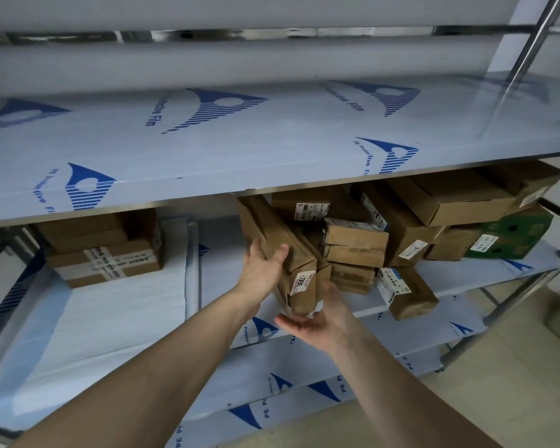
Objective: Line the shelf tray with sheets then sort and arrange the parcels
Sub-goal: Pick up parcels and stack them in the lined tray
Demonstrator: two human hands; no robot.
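Observation:
A long brown cardboard parcel (280, 244) with a "300" label tilts out of the pile on the middle shelf. My left hand (262, 270) grips its left side. Under its lower end sits my right hand (317, 313), palm up and fingers spread, touching or nearly touching the box. To the right lies a heap of several brown parcels (411, 215) and a green box (514, 236). Two stacked parcels (107, 250) stand on white sheets (110, 318) lining the left tray.
The upper shelf (240, 147) with blue-printed protective film overhangs the parcels. A steel upright (527, 56) rises at the right. One small labelled parcel (404, 292) juts over the shelf's front edge. A lower shelf (304, 383) and tiled floor lie below.

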